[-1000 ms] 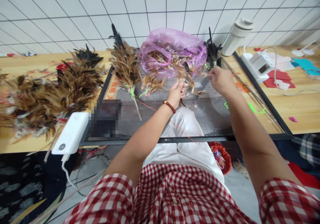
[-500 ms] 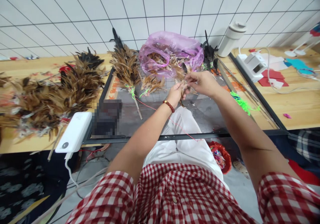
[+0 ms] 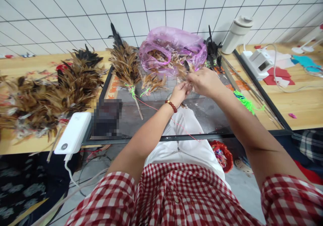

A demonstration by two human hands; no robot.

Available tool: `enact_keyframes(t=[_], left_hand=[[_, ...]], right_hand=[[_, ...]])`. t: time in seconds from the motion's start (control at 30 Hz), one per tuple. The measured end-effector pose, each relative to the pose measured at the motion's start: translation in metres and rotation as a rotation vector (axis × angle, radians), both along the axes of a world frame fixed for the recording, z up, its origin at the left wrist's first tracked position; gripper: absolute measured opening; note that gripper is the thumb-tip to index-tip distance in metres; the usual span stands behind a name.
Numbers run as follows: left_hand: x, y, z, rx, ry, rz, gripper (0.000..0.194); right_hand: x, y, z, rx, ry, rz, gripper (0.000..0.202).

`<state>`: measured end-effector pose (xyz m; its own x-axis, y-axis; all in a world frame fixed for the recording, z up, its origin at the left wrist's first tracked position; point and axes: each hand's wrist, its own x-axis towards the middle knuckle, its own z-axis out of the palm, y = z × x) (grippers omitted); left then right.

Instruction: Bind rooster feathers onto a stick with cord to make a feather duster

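Note:
Brown feathers stick up from between my hands, in front of a pink plastic bag that holds more feathers. My left hand, with a beaded bracelet on its wrist, is closed round the lower part of these feathers. Against its fingertips, my right hand is closed in a pinch at the same feathers; its fingertips are partly hidden. To the left lie a small feather bunch with green string and a feather duster on a stick. A thin red thread runs from near the duster under my left forearm.
A large feather heap covers the table's left side, beside a white power bank. At the right are green strings, a white bottle, a power strip and red cloth pieces. A black frame edges the work surface.
My right hand's fingers have closed in and come down against my left fingertips. The view has shifted slightly; the items lying on the table stay put.

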<state>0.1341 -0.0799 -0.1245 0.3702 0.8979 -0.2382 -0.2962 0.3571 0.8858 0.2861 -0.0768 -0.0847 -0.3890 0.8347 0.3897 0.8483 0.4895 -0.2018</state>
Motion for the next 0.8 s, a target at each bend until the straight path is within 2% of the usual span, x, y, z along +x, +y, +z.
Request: enact_keyframes(t=[0.07,0.17,0.27,0.33,0.4,0.5,0.57,0.63,0.73,0.8], left_hand=[[0.0,-0.001,0.001,-0.002,-0.008,0.024,0.036],[-0.001,-0.001,0.0,-0.004,-0.029,0.021,0.035],[-0.002,-0.001,-0.001,-0.009,-0.041,-0.028,0.034],[-0.003,-0.001,-0.001,-0.01,-0.037,-0.079,0.034],[-0.004,-0.001,-0.001,-0.003,-0.038,-0.136,0.032],[-0.006,-0.002,-0.001,-0.008,-0.055,-0.221,0.029],[-0.006,-0.002,-0.001,-0.021,-0.05,-0.213,0.03],[-0.007,-0.001,-0.003,-0.029,-0.048,-0.15,0.033],[-0.007,0.002,-0.005,-0.051,-0.101,-0.057,0.034],[-0.008,0.004,-0.005,-0.085,-0.15,-0.023,0.034]], right_hand=[[0.005,0.002,-0.006,-0.034,0.334,-0.103,0.017],[0.008,0.003,-0.017,-0.279,0.849,-0.108,0.028],[0.003,0.0,-0.026,-0.568,1.131,-0.016,0.054],[-0.004,-0.004,-0.031,-0.657,1.228,0.008,0.062],[-0.01,-0.008,-0.034,-0.652,1.285,-0.001,0.062],[-0.016,-0.009,-0.037,-0.553,1.269,-0.036,0.059],[-0.016,-0.005,-0.039,-0.538,1.238,-0.049,0.057],[-0.009,0.005,-0.041,-0.536,1.245,-0.086,0.052],[0.017,0.027,-0.045,-0.306,1.179,-0.304,0.032],[0.037,0.041,-0.047,-0.159,0.94,-0.483,0.015]])
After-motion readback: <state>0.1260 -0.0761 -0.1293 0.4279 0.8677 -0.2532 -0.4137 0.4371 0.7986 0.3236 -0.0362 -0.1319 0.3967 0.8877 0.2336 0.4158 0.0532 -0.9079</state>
